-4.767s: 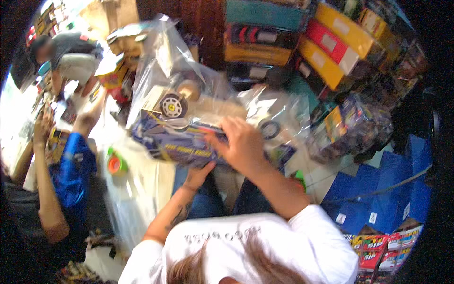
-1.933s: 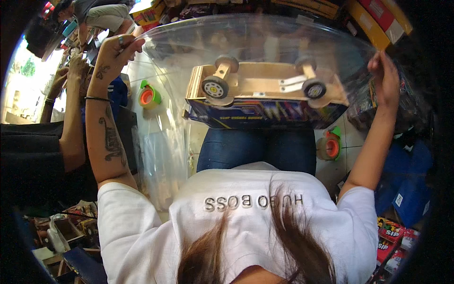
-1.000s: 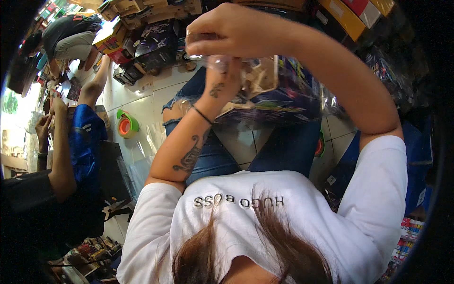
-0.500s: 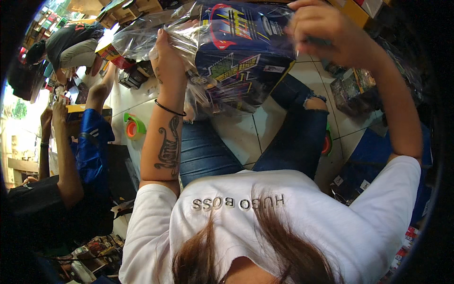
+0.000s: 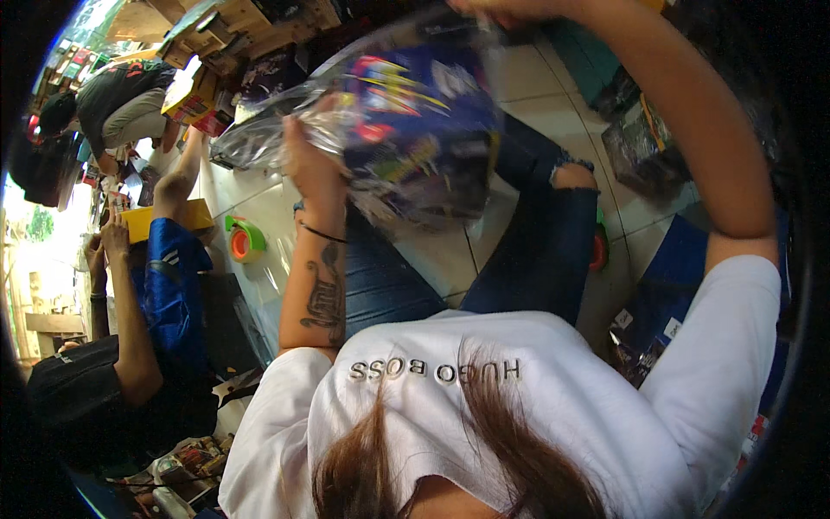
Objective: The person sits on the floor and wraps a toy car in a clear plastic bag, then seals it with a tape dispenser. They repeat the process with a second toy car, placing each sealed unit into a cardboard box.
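Observation:
A dark blue printed box with colourful graphics is held up in front of my knees, inside a clear plastic bag. My left hand grips the bunched plastic at the box's left side, thumb upward. At the upper edge of the view, my right hand is partly cut off. Its fingers are closed at the top right of the plastic, which stretches up to them. Motion blurs the box, and its underside is hidden.
Green and orange tape rolls stand on the tiled floor beyond my left leg. Plastic-wrapped boxes and blue packages lie on my right. A person in blue and black sits close on my left, near a yellow box. Another person crouches farther off.
My right hand has moved up and left, drawing the plastic upward above the box. The box has tipped and shifted slightly down, and my left hand has moved lower and slightly right with it.

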Demonstrator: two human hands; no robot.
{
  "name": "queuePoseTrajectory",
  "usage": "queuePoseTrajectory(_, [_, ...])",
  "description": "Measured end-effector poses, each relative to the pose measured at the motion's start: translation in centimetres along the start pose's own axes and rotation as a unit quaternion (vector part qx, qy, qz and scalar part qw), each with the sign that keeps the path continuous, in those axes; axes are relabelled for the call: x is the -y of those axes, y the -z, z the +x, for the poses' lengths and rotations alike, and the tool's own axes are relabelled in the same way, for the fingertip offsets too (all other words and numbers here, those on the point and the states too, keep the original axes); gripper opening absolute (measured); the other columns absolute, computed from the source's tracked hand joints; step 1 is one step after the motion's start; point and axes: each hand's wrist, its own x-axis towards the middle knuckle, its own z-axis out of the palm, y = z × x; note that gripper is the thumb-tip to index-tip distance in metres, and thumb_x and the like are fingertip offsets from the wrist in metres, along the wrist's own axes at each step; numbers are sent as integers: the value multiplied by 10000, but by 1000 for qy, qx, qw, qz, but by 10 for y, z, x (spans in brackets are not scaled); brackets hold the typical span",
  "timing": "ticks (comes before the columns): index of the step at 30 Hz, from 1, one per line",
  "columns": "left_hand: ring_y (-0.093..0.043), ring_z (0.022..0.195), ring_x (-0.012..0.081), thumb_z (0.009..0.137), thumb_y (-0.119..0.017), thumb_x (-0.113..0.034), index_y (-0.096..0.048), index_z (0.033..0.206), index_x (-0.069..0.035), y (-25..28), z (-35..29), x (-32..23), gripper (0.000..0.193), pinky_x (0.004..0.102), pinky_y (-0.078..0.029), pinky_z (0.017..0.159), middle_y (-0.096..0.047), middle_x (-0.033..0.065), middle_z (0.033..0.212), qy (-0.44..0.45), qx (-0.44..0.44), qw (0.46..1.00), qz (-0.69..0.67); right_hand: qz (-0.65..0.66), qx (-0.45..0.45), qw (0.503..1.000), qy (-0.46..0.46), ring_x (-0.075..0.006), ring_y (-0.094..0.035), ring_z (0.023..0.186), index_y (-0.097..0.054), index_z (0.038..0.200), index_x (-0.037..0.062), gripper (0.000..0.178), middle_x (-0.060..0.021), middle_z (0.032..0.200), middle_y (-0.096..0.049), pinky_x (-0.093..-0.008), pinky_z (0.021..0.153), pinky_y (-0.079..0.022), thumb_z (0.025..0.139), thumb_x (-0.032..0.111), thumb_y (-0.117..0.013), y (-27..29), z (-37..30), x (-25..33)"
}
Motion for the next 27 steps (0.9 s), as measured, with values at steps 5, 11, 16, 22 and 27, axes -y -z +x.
queuePoseTrajectory(5, [-642, 966, 257, 990, -368, -309, -546, 1183, -13, 80, 7, 5, 396, 387, -527, 866, -629, 141, 1114, 11, -108, 990, -92, 449, -371, 812, -23, -107, -538, 940, -587, 1048, -3, 350, -53, 984, -595, -273, 773, -448, 934, 328, -585, -121, -14, -41])
queuePoseTrajectory(11, [-637, 941, 268, 943, -434, -222, -554, 1172, 3, 151, 0, 18, 343, 384, -533, 841, -629, 148, 1065, -47, -93, 994, -28, 483, -84, 817, -305, -279, -158, 1445, -186, 1485, -6, 734, -191, 1543, -206, -332, 1165, -108, 994, 536, -241, -297, -76, 11])
queuePoseTrajectory(16, [-617, 960, 267, 951, -446, -292, -545, 1175, -29, 163, -16, 26, 359, 383, -533, 825, -613, 130, 1075, -50, -106, 993, -31, 477, -136, 849, -183, -336, -42, 1454, -58, 1477, -58, 885, -246, 1553, -47, -398, 1175, -52, 948, 625, -248, -288, -68, 54])
queuePoseTrajectory(22, [-587, 1027, 241, 993, -295, -497, -534, 1188, -24, 112, -54, -6, 564, 399, -481, 905, -604, 130, 1122, 51, 53, 996, -58, 429, -260, 864, 47, -335, -164, 1435, -112, 1470, -64, 853, -267, 1519, -188, -404, 1171, -107, 962, 609, -237, -207, -60, 85])
queuePoseTrajectory(27, [-543, 1159, 271, 1003, -202, -521, -505, 1258, 46, 36, -89, -3, 692, 410, -386, 1038, -574, 179, 1240, -76, -51, 993, 71, 430, -348, 833, 0, -205, -527, 1082, -535, 1209, -21, 487, -117, 1194, -551, -297, 902, -413, 893, 341, -612, -105, -95, 73])
